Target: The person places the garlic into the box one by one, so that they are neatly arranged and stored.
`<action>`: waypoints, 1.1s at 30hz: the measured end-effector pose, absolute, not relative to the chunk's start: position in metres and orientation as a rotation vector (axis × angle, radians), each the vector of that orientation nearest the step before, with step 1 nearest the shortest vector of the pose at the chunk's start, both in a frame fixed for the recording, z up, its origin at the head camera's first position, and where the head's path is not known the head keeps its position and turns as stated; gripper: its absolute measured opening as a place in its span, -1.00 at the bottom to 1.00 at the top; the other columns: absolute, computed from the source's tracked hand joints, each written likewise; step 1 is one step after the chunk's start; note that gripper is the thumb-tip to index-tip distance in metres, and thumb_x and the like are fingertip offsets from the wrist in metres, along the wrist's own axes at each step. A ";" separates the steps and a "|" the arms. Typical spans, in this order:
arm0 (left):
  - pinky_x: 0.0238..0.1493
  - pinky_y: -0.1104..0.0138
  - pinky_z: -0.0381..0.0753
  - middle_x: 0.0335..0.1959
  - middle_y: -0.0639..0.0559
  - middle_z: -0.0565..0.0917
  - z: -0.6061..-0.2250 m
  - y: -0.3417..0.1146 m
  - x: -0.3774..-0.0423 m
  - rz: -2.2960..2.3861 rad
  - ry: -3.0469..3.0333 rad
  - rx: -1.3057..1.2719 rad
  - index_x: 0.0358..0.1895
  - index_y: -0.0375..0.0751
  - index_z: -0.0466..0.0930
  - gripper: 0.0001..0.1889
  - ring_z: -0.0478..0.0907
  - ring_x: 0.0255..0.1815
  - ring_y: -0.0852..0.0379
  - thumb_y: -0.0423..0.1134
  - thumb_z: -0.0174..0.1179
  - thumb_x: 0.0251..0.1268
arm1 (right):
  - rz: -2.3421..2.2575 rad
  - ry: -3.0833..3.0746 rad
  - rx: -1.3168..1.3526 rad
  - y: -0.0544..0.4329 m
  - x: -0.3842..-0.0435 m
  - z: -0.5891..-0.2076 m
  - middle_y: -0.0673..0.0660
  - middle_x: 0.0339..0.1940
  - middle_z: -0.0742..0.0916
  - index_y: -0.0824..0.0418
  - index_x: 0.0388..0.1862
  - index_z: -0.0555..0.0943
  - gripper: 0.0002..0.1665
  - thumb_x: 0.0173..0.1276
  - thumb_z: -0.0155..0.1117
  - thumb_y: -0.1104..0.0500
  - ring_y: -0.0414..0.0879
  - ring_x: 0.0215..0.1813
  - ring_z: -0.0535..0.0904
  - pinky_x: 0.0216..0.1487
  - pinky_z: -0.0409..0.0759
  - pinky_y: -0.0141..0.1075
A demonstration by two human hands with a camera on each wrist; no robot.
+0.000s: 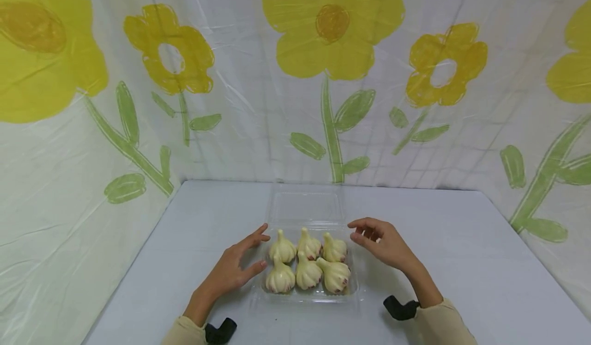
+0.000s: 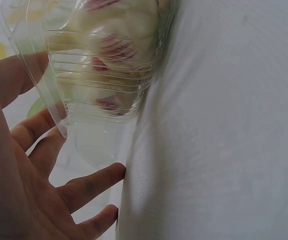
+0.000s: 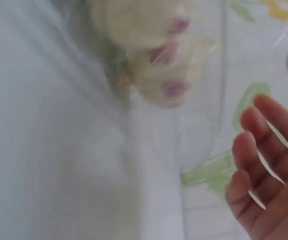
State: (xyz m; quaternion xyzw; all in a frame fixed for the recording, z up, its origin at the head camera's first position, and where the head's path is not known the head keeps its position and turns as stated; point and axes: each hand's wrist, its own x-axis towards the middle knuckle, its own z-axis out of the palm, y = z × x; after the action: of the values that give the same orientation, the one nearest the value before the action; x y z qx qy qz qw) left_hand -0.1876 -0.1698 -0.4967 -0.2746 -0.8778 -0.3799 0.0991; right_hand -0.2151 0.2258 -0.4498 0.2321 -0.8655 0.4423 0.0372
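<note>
Several white garlic bulbs (image 1: 308, 272) with purple streaks stand in two rows in a clear plastic clamshell box (image 1: 304, 299). Its clear lid (image 1: 307, 207) lies folded back toward the wall. At the box's left side is my left hand (image 1: 234, 264), fingers spread and thumb apart; in the left wrist view, its fingertips (image 2: 59, 112) are at the clear rim, and whether they press on it I cannot tell. My right hand (image 1: 385, 242) hovers by the box's back right corner with loosely bent fingers. The right wrist view shows this hand (image 3: 273, 185) holding nothing, apart from the blurred bulbs (image 3: 163, 70).
A white-covered table (image 1: 443, 232) carries the box near its middle. Behind it hangs a pale sheet (image 1: 240, 104) painted with yellow flowers, which also runs along both sides. Black wrist mounts (image 1: 400, 308) stick out inward from both forearms, close above the table.
</note>
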 end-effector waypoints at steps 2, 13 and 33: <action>0.28 -0.14 0.54 0.61 0.13 0.29 -0.496 -0.170 -0.188 -1.121 -2.597 -0.812 0.37 -0.05 0.50 -0.47 0.60 0.33 -0.04 -0.12 0.30 0.35 | 1.321 -2.668 0.560 0.226 -0.227 -0.455 0.01 -0.21 0.74 0.16 0.12 0.70 -0.65 0.48 0.31 0.02 -0.19 -0.25 0.58 -0.22 0.57 -0.35; 0.29 -0.17 0.52 0.60 0.11 0.31 -0.496 -0.169 -0.189 -1.135 -2.582 -0.831 0.38 -0.09 0.49 -0.45 0.61 0.31 -0.06 -0.13 0.29 0.34 | 1.329 -2.826 0.200 0.218 -0.280 -0.478 0.24 0.22 0.69 0.21 0.36 0.55 -0.31 0.56 0.06 -0.27 0.14 0.17 0.61 0.16 0.56 0.01; 0.28 -0.15 0.54 0.60 0.15 0.29 -0.498 -0.170 -0.187 -1.126 -2.601 -0.809 0.37 -0.04 0.51 -0.48 0.62 0.31 -0.04 -0.09 0.29 0.36 | 1.407 -2.795 0.215 0.204 -0.305 -0.477 0.23 0.14 0.67 0.26 0.38 0.51 -0.32 0.50 0.21 -0.17 0.08 0.07 0.59 0.02 0.53 -0.19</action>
State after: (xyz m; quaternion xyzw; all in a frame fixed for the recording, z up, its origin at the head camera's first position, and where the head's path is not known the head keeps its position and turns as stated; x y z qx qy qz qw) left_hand -0.1874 -0.1701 -0.4976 -0.2731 -0.8783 -0.3803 0.0968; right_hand -0.3054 0.2045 -0.4765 0.0686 -0.8911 0.4486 0.0025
